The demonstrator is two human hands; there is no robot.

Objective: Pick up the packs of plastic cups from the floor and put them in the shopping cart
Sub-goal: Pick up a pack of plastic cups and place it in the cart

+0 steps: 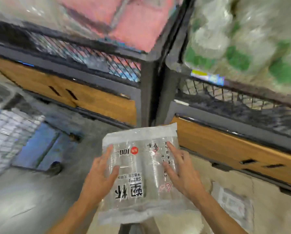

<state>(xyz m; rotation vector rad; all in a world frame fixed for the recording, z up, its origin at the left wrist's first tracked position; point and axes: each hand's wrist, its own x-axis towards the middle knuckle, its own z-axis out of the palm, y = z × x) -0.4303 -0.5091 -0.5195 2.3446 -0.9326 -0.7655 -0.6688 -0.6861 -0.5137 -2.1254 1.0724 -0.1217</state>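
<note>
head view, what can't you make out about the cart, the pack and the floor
All head view.
shopping cart: motion-blurred, cut off by the left edge; contents unclear.
pack of plastic cups: underside faces away from the camera.
packet on the floor: blurred, label unreadable.

the pack of cups (138, 168) is sitting between the left hand (99, 178) and the right hand (181, 173), before the shelving (148, 92); the shopping cart (11, 132) is standing left (another pack (232, 205) is lying on the floor (23, 200), right).
</note>
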